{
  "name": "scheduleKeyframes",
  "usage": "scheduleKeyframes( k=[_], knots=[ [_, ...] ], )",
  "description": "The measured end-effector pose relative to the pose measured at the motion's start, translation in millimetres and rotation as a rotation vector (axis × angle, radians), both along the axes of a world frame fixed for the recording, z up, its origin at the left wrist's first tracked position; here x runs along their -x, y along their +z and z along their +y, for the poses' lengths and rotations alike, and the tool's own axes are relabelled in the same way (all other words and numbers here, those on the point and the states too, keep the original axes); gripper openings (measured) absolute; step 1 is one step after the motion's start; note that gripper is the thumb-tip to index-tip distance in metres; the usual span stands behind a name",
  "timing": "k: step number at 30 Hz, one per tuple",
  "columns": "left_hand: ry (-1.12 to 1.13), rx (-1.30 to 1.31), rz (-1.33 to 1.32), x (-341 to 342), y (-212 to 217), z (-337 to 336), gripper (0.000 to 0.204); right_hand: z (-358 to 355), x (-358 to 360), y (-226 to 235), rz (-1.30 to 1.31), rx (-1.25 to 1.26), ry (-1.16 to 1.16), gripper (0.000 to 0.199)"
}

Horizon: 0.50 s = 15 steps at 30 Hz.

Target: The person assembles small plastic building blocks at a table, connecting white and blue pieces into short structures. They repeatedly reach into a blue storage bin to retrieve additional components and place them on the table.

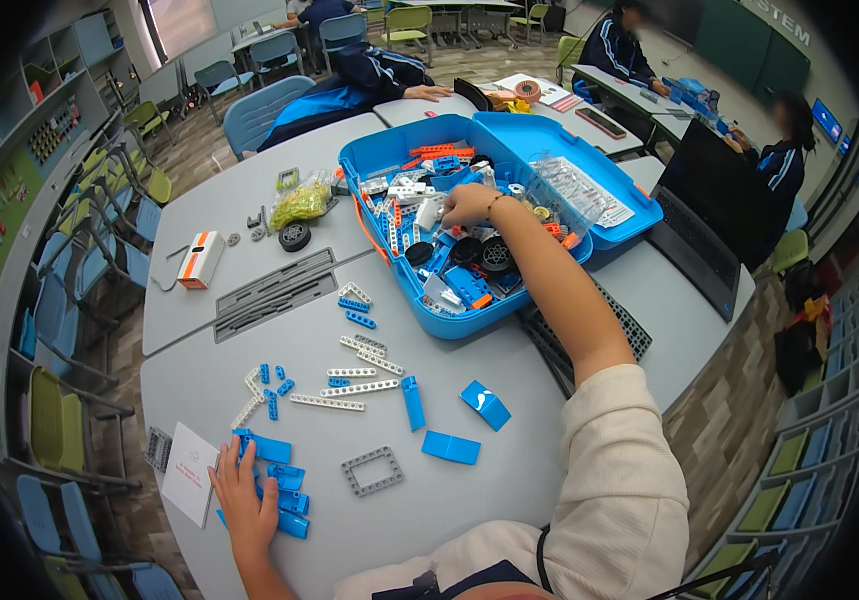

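My right hand (pixel 469 205) reaches into the open blue case (pixel 427 318), which is filled with building parts. Its fingers are curled together beside a white block (pixel 428 213); what they grip, if anything, is hidden. Black wheels (pixel 495 254) lie in the case below that hand. At the near left, my left hand (pixel 243 505) lies with fingers stretched out on the table, beside and partly over several blue panel pieces (pixel 289 478). A white booklet (pixel 190 472) sits just left of it. White beams (pixel 359 387), blue panels (pixel 451 447) and a grey rectangular frame (pixel 372 471) are spread between the hands.
A black laptop (pixel 694 235) stands at the right. Grey rods fill a tray (pixel 274 295) at the table's joint, near an orange-and-white box (pixel 200 260) and a bag of yellow-green parts (pixel 303 204). Across the table, a person's sleeve (pixel 379 68) and hand rest on the tabletop.
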<state>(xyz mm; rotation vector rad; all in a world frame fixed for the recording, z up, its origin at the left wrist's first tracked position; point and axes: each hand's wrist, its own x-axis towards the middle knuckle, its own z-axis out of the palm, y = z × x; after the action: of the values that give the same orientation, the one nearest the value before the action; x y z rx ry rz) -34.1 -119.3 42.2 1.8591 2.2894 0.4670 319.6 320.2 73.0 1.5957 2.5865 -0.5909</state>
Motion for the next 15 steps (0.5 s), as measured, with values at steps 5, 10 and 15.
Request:
scheduleKeyframes(
  k=[5,10,15],
  knots=[
    [0.01,-0.01,0.017,-1.1,-1.1,0.3,0.052,-6.5,22.2,-18.4,-0.126,-0.465,-0.007,0.049],
    [0.006,-0.007,0.016,-1.6,-1.6,0.8,0.051,-11.4,42.0,-28.5,-0.16,-0.47,0.034,0.062],
    [-0.008,-0.015,0.004,-1.3,-2.8,0.9,0.051,-3.0,40.6,-32.9,-0.046,-0.399,0.089,0.039]
  ],
)
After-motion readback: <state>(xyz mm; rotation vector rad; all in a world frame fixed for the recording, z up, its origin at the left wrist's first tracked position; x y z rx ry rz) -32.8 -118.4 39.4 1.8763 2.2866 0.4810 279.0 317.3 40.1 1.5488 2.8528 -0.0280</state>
